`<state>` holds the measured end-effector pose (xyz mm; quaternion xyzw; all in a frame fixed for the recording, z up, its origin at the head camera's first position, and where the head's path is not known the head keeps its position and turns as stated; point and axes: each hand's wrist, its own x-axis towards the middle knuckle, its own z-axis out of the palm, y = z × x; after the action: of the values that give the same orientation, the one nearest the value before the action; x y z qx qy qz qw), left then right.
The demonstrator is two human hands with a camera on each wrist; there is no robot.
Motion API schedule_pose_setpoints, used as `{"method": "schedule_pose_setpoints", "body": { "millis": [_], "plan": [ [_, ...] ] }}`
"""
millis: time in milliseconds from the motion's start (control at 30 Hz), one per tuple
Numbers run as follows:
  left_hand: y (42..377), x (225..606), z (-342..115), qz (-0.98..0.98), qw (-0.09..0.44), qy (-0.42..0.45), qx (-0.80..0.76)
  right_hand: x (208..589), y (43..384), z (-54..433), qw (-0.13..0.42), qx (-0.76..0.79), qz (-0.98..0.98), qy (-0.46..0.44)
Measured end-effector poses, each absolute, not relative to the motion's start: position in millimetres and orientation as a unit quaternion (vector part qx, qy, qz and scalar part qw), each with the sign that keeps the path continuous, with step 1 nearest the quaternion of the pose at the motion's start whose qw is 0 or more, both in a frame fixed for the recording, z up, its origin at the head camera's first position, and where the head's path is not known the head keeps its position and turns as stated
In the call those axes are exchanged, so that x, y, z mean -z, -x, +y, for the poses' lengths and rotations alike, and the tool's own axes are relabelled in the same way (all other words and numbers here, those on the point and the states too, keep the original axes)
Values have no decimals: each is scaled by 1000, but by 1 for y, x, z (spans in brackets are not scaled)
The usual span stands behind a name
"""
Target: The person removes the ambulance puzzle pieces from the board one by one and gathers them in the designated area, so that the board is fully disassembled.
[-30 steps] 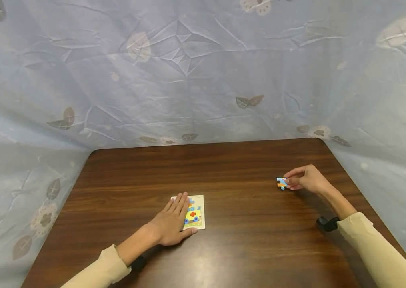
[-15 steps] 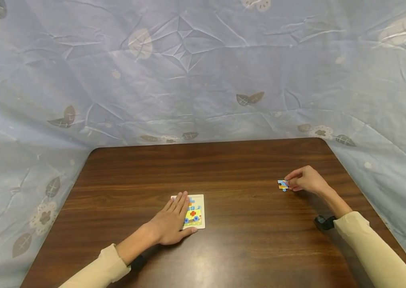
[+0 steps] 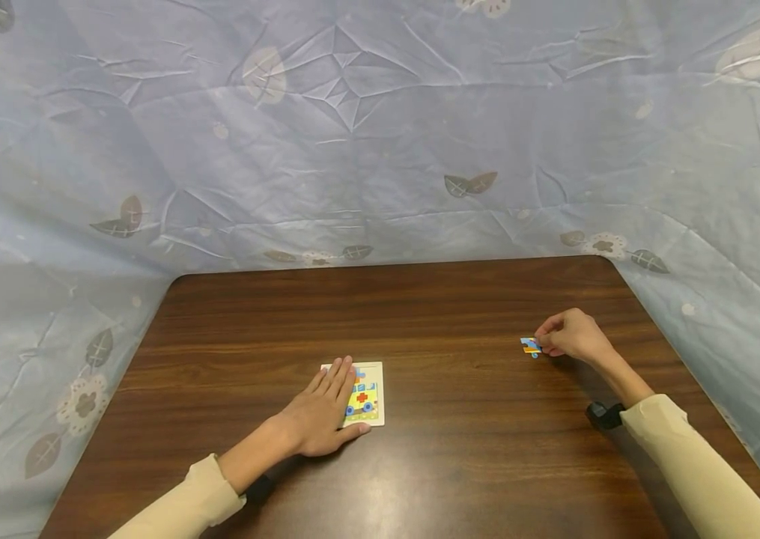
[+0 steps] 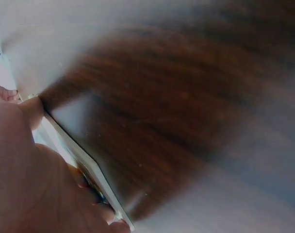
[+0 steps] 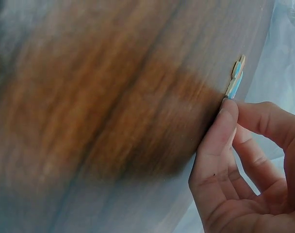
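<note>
Grip of the right hand point(image 3: 575, 335) was a thumb-and-finger pinch, closed on one edge of a blue-and-orange jigsaw piece point(image 3: 531, 345); this likely kept the remaining edges exposed and the printed face legible. The jigsaw piece was toward the right of the wood-grain counter point(image 3: 460, 449), well apart from the framed ambulance puzzle point(image 3: 380, 385); whether it touched the counter could not be told. The left hand point(image 3: 319, 415), fingers straight, lay flat across the puzzle's left part, thumb at the near edge, presumably to prevent sliding.
</note>
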<state>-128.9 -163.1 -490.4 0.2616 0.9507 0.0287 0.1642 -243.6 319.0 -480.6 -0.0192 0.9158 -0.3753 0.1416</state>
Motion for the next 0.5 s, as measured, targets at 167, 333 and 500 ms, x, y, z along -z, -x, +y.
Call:
{"method": "schedule_pose_setpoints", "body": {
  "millis": [167, 333, 500],
  "plan": [
    [129, 491, -163, 950, 163, -263, -28, 480, 242, 318, 137, 380, 915, 13],
    [129, 490, -163, 950, 166, -263, -35, 476, 241, 319, 138, 391, 910, 10],
    [129, 491, -164, 949, 167, -263, -44, 462, 242, 313, 129, 416, 900, 19]
  ]
}}
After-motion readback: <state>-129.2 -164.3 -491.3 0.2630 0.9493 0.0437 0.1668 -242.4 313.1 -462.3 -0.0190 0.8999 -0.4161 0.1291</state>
